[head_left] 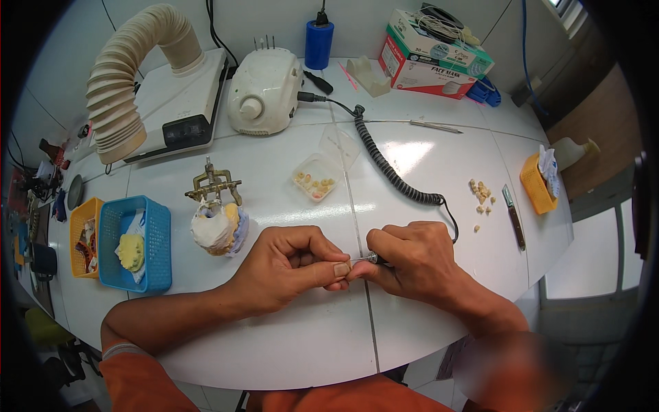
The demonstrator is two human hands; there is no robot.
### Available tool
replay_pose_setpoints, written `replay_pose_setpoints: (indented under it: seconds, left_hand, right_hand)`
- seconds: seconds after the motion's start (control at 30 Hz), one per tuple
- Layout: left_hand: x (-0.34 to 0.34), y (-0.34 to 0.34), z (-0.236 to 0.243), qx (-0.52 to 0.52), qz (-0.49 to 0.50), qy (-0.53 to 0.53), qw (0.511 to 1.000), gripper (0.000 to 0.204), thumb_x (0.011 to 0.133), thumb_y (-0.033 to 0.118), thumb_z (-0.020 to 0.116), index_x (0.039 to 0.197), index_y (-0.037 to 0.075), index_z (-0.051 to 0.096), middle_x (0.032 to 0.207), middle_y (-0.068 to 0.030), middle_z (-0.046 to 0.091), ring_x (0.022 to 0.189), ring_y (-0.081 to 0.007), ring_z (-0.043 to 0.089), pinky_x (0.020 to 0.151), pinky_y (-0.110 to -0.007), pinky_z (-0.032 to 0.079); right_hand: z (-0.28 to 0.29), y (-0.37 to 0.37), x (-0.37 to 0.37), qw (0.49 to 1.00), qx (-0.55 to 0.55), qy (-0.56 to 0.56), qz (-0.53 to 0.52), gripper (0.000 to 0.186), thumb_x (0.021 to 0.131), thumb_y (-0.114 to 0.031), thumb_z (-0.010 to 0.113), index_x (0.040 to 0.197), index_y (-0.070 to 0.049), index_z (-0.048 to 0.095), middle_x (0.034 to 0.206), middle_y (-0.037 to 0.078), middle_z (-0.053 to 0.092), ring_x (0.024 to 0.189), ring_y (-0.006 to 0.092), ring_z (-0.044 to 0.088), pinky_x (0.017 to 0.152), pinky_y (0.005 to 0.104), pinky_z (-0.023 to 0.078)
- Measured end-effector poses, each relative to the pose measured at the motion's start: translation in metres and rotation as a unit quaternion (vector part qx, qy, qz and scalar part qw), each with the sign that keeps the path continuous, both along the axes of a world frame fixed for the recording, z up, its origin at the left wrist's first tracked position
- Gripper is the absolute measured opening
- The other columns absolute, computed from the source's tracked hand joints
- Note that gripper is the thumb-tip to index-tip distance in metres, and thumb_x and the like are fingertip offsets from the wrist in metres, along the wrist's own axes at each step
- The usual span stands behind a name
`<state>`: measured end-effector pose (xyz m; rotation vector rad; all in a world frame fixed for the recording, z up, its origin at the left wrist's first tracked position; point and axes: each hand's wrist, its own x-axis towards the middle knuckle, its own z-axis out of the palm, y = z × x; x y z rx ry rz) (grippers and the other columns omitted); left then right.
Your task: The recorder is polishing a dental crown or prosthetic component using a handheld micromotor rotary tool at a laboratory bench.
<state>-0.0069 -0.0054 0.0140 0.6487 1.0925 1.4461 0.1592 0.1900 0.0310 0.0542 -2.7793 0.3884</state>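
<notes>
Close together above the white table (302, 364), both hands meet tip to tip. The right hand (415, 264) has its fingers curled around a small drill (373, 257); most of its body is hidden in the grip, and the thin metal end pokes out past the curled forefinger, pointing left at the other hand's fingertips. The right thumb stretches out below that metal end.

The left hand (292, 268) presses thumb and forefinger together right at the drill's tip; whether anything small is pinched between them I cannot tell.

A coiled black cord (384, 163) runs from the white control box (264, 93) and drops behind the right hand. Beyond the hands sits a clear tub (299, 189) of tooth-like pieces (317, 184), while more loose ones (482, 191) lie to the right, beside a knife (515, 220). Near the left forearm stand a plaster jaw model (213, 232) and a blue basket (162, 254).
</notes>
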Motion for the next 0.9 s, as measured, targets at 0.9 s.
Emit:
replay_pose_setpoints:
  seconds: [0.9]
  left_hand:
    - [0.0017,0.0008,0.001,-0.004,0.005,0.007,1.0,0.007,0.098,-0.004,0.073,0.105,-0.004,0.07,0.106,-0.0173,0.075,0.093,-0.0213,0.077,0.078,-0.03,0.065]
  right_hand:
    - [-0.0004,-0.0011,-0.0002,1.0,-0.005,-0.002,-0.002,0.056,0.091,-0.054,0.08,0.069,-0.011,0.053,0.055,0.003,0.052,0.042,0.0225,0.051,0.044,0.037,0.038]
